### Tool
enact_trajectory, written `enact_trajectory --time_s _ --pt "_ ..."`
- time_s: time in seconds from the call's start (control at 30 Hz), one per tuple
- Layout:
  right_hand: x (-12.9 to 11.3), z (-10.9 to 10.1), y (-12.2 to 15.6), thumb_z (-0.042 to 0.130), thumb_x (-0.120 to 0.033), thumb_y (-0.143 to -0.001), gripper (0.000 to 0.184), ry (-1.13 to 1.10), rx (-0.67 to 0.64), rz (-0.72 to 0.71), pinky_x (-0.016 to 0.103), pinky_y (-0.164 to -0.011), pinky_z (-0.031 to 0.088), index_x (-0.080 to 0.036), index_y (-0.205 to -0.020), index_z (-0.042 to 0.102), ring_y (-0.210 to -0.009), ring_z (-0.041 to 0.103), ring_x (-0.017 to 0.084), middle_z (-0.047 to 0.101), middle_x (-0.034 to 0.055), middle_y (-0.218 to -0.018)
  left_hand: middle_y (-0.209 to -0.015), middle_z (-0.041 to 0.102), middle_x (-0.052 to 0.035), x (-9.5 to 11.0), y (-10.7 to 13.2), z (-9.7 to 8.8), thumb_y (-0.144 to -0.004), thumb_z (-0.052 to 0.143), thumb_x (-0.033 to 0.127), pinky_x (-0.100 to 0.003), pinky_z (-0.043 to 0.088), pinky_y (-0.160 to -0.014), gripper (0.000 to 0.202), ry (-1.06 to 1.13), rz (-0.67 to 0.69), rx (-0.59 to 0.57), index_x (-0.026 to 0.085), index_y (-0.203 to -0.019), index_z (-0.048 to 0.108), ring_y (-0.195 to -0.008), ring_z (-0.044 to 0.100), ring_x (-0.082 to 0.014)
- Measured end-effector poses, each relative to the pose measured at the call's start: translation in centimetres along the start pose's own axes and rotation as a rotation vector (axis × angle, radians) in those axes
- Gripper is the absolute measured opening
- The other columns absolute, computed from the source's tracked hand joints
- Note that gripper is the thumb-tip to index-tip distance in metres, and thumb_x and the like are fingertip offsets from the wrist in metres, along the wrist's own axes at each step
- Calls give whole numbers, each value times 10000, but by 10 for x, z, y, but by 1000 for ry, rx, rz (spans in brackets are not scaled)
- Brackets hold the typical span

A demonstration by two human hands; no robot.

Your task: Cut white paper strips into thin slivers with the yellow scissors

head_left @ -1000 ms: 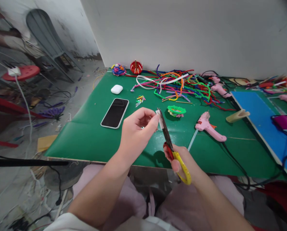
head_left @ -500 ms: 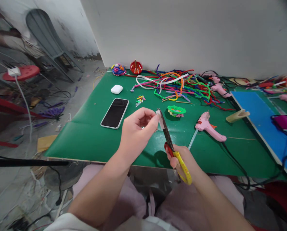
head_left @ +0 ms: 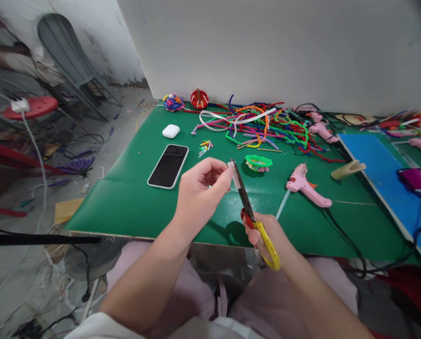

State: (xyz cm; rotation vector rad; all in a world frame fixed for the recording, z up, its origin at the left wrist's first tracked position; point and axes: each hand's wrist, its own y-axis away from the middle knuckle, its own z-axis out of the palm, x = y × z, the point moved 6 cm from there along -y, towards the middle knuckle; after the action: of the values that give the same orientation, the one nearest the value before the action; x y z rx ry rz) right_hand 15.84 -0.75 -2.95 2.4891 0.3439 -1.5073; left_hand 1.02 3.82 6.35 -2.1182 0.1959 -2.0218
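Over the front of the green table (head_left: 125, 207), my right hand (head_left: 267, 230) is closed round the yellow and red handles of a pair of scissors (head_left: 245, 200). The blades point up and away. Along the blade tips lies a small white strip (head_left: 234, 175), pinched between the thumb and forefinger of my left hand (head_left: 205, 183). Whether the blades are closed on the strip, I cannot tell. Beyond the scissors sits a small green piece with a frilled rim (head_left: 259, 162). A pink glue gun (head_left: 307, 187) lies to the right, a clear glue stick in its back end.
A phone (head_left: 168, 165) and a white earbud case (head_left: 171, 131) lie at left, near small coloured scraps (head_left: 205, 147). Tangled pipe cleaners (head_left: 260, 125) run along the back wall. At right are a bamboo piece (head_left: 348, 170), a blue board (head_left: 380, 174) and the glue gun's cord (head_left: 346, 242).
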Motion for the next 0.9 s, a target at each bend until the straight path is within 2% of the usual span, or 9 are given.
enact_trajectory --time_s 0.1,0.53,0.9 --pt "0 0 0 301 -841 -577 649 -3 7 6 224 -417 259 -199 -558 389 -444 315 94 371 -37 -471 -554 545 25 0 0 0 -754 581 273 -187 400 -483 125 -3 -3 -4 164 -692 574 -502 495 -74" --pt "2 -1 0 394 -736 -680 562 55 30 5 212 -409 246 -191 -544 390 -466 304 89 342 -42 -470 -556 546 32 0 -1 -1 -760 572 243 -174 408 -485 104 -9 5 -6 163 -695 573 -502 495 -66" --pt "-7 -5 1 303 -851 -560 668 23 64 31 214 -402 246 -189 -529 386 -465 290 88 322 -40 -479 -543 533 34 -5 -3 -1 -750 577 234 -181 410 -481 104 13 -1 1 165 -674 564 -498 505 -68"
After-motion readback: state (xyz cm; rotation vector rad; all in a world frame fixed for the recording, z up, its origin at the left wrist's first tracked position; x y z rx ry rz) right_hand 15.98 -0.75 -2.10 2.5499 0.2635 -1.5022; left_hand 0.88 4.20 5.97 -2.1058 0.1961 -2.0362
